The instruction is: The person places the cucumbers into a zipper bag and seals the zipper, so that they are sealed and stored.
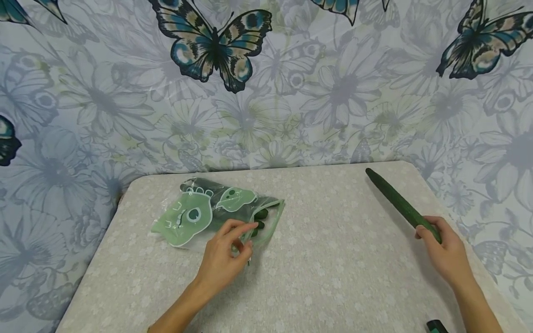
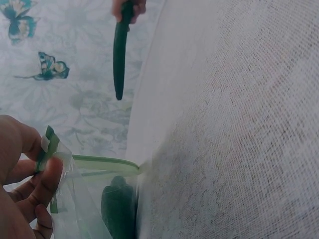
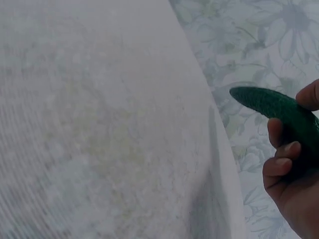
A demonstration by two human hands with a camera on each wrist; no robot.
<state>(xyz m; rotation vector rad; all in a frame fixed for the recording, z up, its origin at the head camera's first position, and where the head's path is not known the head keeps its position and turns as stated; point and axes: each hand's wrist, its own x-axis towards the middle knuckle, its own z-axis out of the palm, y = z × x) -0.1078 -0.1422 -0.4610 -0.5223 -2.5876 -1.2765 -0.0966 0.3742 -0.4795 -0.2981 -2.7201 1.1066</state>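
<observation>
A long dark green cucumber is held near its lower end by my right hand, above the right side of the table. Its far end points up and to the left. My left hand pinches the green-edged mouth of a clear zip bag lying at the table's left. Cartoon faces in light green are printed on the bag. Inside it lie dark green cucumbers, one end showing at the open mouth in the left wrist view. In the right wrist view the fingers wrap the cucumber.
A pale patterned cloth covers the table. At the bottom right edge, a dark green and black object is partly cut off. Behind the table hangs a butterfly and flower backdrop.
</observation>
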